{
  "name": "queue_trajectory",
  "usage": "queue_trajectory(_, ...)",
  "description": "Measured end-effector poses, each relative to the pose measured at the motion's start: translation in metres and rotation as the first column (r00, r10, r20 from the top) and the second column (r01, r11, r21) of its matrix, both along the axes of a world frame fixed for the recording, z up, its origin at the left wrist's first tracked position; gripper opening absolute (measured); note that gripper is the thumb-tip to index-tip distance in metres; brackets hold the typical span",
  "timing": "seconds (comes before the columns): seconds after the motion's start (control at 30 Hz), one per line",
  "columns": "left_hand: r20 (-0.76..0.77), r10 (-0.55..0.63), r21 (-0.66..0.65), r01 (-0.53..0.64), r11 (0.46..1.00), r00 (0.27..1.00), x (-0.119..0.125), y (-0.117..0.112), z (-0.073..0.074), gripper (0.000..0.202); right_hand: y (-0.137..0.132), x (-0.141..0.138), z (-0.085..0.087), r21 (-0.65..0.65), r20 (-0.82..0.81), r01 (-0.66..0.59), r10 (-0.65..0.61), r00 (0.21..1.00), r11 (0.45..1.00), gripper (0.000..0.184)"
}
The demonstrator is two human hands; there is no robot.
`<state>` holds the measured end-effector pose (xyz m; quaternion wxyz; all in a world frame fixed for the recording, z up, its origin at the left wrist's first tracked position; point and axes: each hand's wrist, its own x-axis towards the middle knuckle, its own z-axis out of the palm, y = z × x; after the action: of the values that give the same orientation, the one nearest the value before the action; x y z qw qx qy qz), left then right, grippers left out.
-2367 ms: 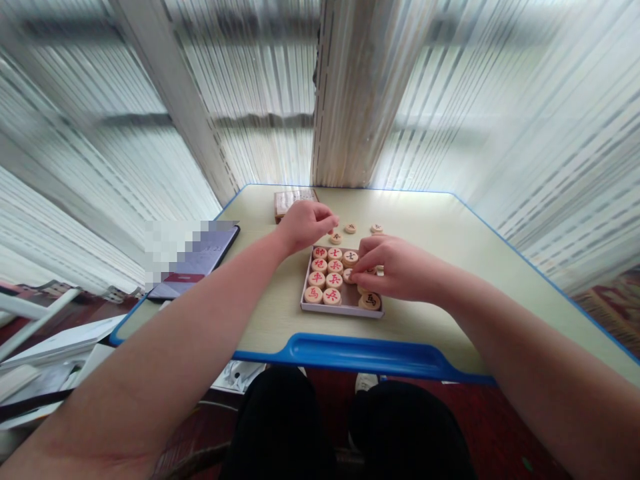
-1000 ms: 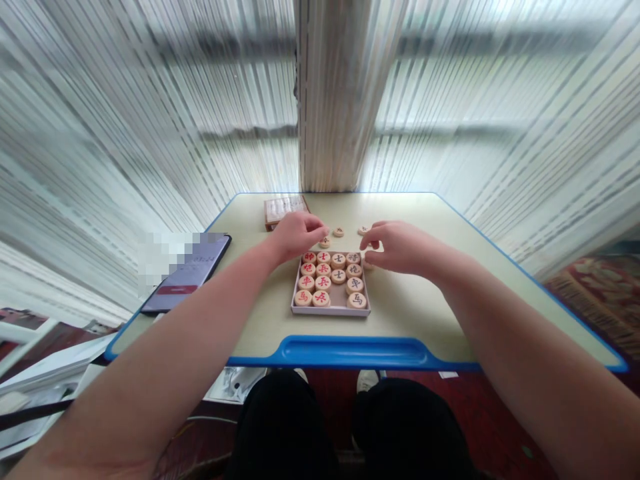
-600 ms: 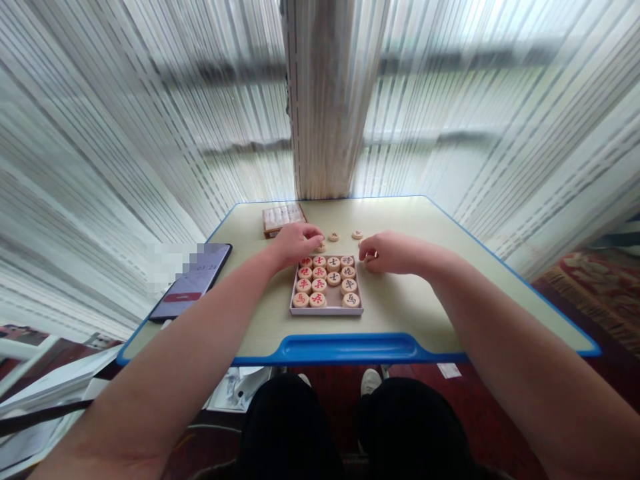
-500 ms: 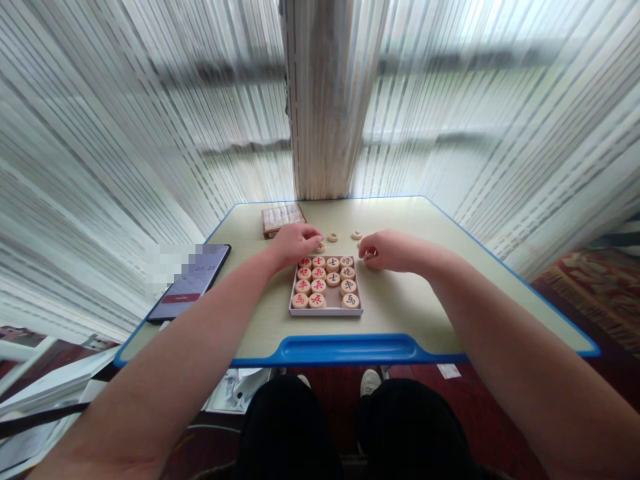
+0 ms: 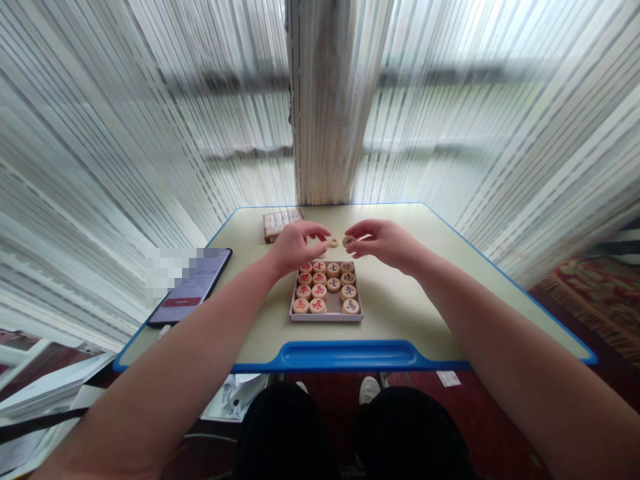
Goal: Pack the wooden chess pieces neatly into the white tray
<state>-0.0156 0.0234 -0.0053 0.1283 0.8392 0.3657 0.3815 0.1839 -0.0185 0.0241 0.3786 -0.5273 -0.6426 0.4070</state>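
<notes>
A shallow white tray (image 5: 325, 319) on the desk holds several round wooden chess pieces (image 5: 318, 292) with red or black characters. My left hand (image 5: 294, 247) hovers just behind the tray's far left corner, fingers curled, fingertips next to a loose piece (image 5: 333, 241). Whether it holds anything is unclear. My right hand (image 5: 386, 244) is raised behind the tray's far right corner and pinches another loose piece (image 5: 349, 241) between thumb and forefinger. The two hands are close together, almost facing each other.
A small wooden box (image 5: 281, 223) lies at the desk's far left. A phone (image 5: 193, 287) with a lit screen lies on the left edge. The beige desk has a blue rim with a pen groove (image 5: 350, 354) in front. Sheer curtains (image 5: 450, 133) hang behind.
My right hand left the tray, picked up a loose piece beside it and has risen towards the middle. My left hand lifted slightly. The view tilted up a little.
</notes>
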Motion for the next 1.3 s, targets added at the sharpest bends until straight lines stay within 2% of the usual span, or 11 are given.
queue_trajectory(0.17,0.041,-0.082,0.042,0.081,0.996,0.996,0.006,-0.009,0.001,0.032,0.002,-0.001,-0.004,-0.051,-0.165,-0.047,0.038,0.986,0.998,0.022)
queue_trajectory(0.4,0.006,-0.132,0.083,0.131,0.988,0.991,0.008,-0.013,0.001,0.028,0.001,-0.003,-0.007,-0.081,-0.237,-0.163,0.140,0.961,0.983,0.018)
queue_trajectory(0.57,0.026,-0.112,0.097,0.109,0.989,0.993,0.008,-0.018,0.005,0.037,0.001,-0.002,-0.006,-0.084,-0.264,-0.148,0.121,0.957,0.985,0.014)
queue_trajectory(0.73,0.000,-0.153,0.122,0.152,0.981,0.988,0.012,-0.022,0.004,0.020,0.001,-0.003,-0.006,-0.120,-0.286,-0.162,0.122,0.951,0.980,0.024)
queue_trajectory(0.83,0.032,-0.108,0.148,0.102,0.984,0.994,0.013,-0.022,0.002,0.022,0.002,-0.003,-0.006,-0.142,-0.337,-0.143,0.087,0.937,0.980,0.026)
queue_trajectory(0.93,0.053,-0.069,0.156,0.060,0.986,0.996,0.012,-0.020,0.002,0.026,0.002,-0.004,-0.006,-0.167,-0.326,-0.177,0.115,0.938,0.970,0.016)
queue_trajectory(1.07,0.030,-0.076,0.135,0.071,0.988,0.997,0.011,-0.018,0.000,0.031,0.000,-0.005,-0.005,-0.145,-0.295,-0.202,0.152,0.943,0.969,0.010)
queue_trajectory(1.17,0.017,-0.092,0.107,0.090,0.990,0.996,0.011,-0.018,0.000,0.031,-0.001,-0.005,-0.004,-0.096,-0.270,-0.192,0.160,0.949,0.977,0.008)
queue_trajectory(1.3,0.010,-0.117,0.079,0.116,0.990,0.993,0.011,-0.020,0.001,0.036,0.001,-0.005,-0.006,-0.080,-0.255,-0.133,0.109,0.961,0.988,0.006)
